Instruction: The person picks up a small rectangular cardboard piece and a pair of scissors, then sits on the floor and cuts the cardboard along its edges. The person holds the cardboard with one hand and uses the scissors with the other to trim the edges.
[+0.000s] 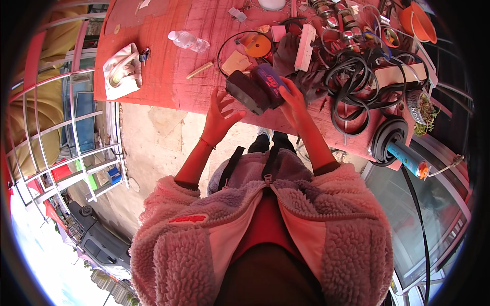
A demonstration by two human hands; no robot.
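Observation:
My right hand [295, 106] grips a dark purple box [267, 80] with printing on its side, thumb on the near face. Against its left side sits a black block-shaped piece [247, 93]; whether the two are joined I cannot tell. Both are tilted above the near edge of the red table [158, 76]. My left hand [219, 121] is open just left of the black piece, fingers spread and thumb apart, with nothing in it. A dark glove [287, 53] lies behind the box.
Coiled black rubber strips [352, 76] and metal fittings [347, 33] crowd the table's right side, with a blue sealant tube [406, 153] near its corner. A plastic bottle [189, 41], wooden stick [200, 70], orange disc [256, 45] and white bag [122, 71] lie further left.

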